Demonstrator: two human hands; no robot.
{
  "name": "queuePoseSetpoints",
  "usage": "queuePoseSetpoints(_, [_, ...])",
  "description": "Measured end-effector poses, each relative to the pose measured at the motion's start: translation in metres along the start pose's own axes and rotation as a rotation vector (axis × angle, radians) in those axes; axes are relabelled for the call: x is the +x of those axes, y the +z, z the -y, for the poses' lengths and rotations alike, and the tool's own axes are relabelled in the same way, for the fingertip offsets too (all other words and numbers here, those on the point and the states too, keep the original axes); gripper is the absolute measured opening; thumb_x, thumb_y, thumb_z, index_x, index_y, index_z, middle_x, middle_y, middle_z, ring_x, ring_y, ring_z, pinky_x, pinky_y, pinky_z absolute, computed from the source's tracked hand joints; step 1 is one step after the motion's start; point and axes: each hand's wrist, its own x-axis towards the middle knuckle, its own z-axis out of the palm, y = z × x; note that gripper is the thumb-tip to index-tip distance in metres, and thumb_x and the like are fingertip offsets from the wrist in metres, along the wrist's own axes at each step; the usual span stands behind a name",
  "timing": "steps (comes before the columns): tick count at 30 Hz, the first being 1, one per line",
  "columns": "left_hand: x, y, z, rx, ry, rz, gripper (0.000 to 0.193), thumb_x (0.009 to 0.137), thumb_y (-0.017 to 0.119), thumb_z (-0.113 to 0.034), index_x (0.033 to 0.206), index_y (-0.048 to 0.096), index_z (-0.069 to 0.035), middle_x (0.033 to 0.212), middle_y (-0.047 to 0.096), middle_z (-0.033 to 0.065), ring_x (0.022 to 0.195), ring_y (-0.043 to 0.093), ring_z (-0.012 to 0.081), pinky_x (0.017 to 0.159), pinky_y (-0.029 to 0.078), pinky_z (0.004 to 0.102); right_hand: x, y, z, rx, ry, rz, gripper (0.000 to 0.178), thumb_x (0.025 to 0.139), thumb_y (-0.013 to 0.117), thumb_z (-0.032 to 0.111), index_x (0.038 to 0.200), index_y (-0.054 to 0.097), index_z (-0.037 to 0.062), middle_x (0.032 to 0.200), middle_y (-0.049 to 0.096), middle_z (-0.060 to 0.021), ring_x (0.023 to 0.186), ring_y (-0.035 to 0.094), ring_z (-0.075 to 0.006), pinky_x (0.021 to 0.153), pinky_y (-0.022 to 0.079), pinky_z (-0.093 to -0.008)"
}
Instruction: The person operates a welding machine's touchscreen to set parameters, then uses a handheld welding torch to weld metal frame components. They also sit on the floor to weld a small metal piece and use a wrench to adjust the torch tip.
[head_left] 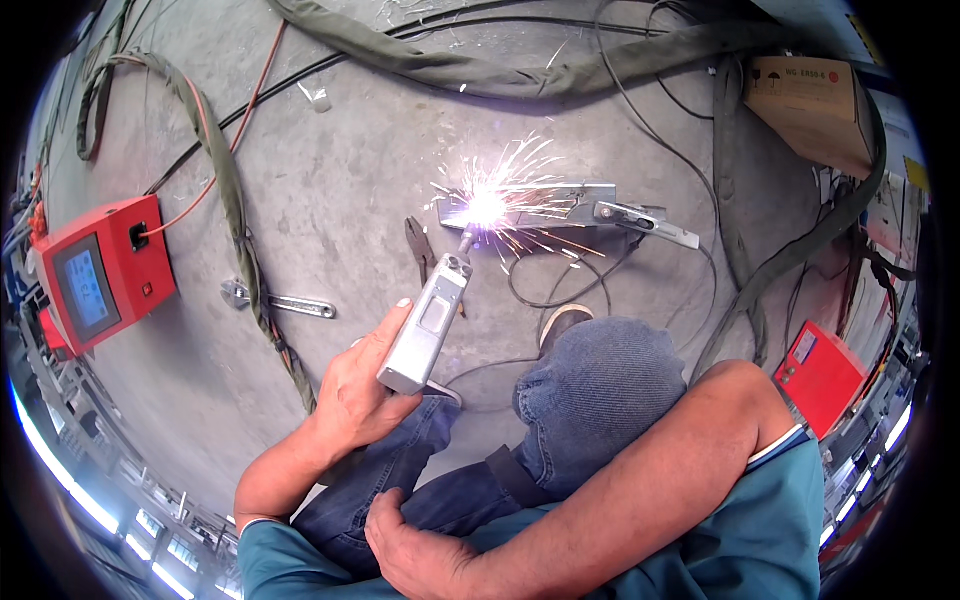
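My left hand [358, 392] is closed around the grip of a silver handheld welding gun [430, 325]. The gun's nozzle [467, 240] points away from me at a metal piece [592, 197] on the floor. Bright light and flying sparks [488, 207] hide the piece's left part and the contact spot. A silver ground clamp [650, 223] with a cable sits at the piece's right end. Pliers [417, 243] lie just left of the gun. My right hand [420, 548] rests on my lap by my thigh, fingers loosely laid and nothing seen in them.
A red box with a screen [88, 285] stands at the left, near an adjustable wrench [290, 303]. Thick green sleeved hoses [450, 72] cross the floor at the back and both sides. A cardboard box [808, 112] and another red box [822, 378] are at the right.
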Motion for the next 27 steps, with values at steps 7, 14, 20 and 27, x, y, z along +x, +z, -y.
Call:
queuePoseSetpoints(7, [-0.015,-0.011,-0.007,0.100,0.076,-0.039,0.090,0.068,0.079,-0.001,0.151,0.044,0.007,0.115,0.070,0.0252,0.098,0.072,0.0423,0.087,0.058,0.0414,-0.007,0.019,-0.004,-0.142,-0.054,-0.036,0.030,0.090,0.055,0.025,0.102,0.059,-0.0025,0.095,0.061,-0.0094,0.084,0.058,-0.0187,0.067,0.044,-0.0295])
queuePoseSetpoints(14, [-0.011,-0.009,-0.005,0.096,0.102,-0.062,0.084,0.068,0.078,-0.004,0.146,0.049,0.009,0.124,0.067,0.0264,0.097,0.074,0.0392,0.084,0.059,0.0401,-0.010,0.019,-0.004,-0.339,-0.147,-0.062,0.024,0.092,0.052,0.022,0.099,0.059,0.0001,0.096,0.061,-0.0038,0.082,0.056,-0.0154,0.077,0.043,-0.0299])
queuePoseSetpoints(20, [-0.011,0.009,0.009,0.059,0.084,-0.055,0.080,0.066,0.077,-0.006,0.141,0.054,0.009,0.138,0.062,0.0294,0.094,0.073,0.0409,0.081,0.059,0.0414,-0.008,0.021,0.012,-0.216,-0.050,-0.084,0.019,0.096,0.054,0.021,0.091,0.057,0.0031,0.088,0.058,0.0004,0.080,0.055,-0.0127,0.079,0.043,-0.0283])
queuePoseSetpoints(27, [-0.009,0.015,0.010,0.033,0.072,-0.077,0.083,0.066,0.078,-0.005,0.144,0.051,0.009,0.133,0.064,0.0281,0.090,0.073,0.0394,0.079,0.059,0.0405,-0.009,0.025,0.012,-0.090,-0.107,-0.087,0.019,0.097,0.054,0.021,0.087,0.056,0.0041,0.083,0.055,0.0013,0.079,0.055,-0.0117,0.079,0.043,-0.0272])
